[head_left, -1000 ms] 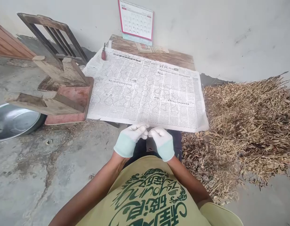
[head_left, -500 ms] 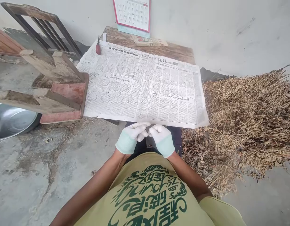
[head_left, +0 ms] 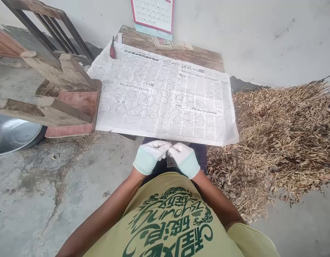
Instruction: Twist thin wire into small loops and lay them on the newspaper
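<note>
Head view: your gloved left hand (head_left: 149, 156) and gloved right hand (head_left: 184, 160) are curled, their fingertips pinching a fine thread (head_left: 168, 150) together just off the near edge of the newspaper (head_left: 159, 96) on the wooden table (head_left: 197, 57), with dry plant stalks (head_left: 277, 142) to your right.

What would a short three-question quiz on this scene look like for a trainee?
1. Multiple choice: what lies on the floor to the right of the newspaper?
A) a pile of dry plant stalks
B) a stack of bricks
C) a coil of rope

2. True or false: the newspaper partly covers a wooden tabletop.

3. Fill in the blank: the left hand and the right hand both wear white ____.

Key: 1 A; 2 true; 3 gloves.
</note>
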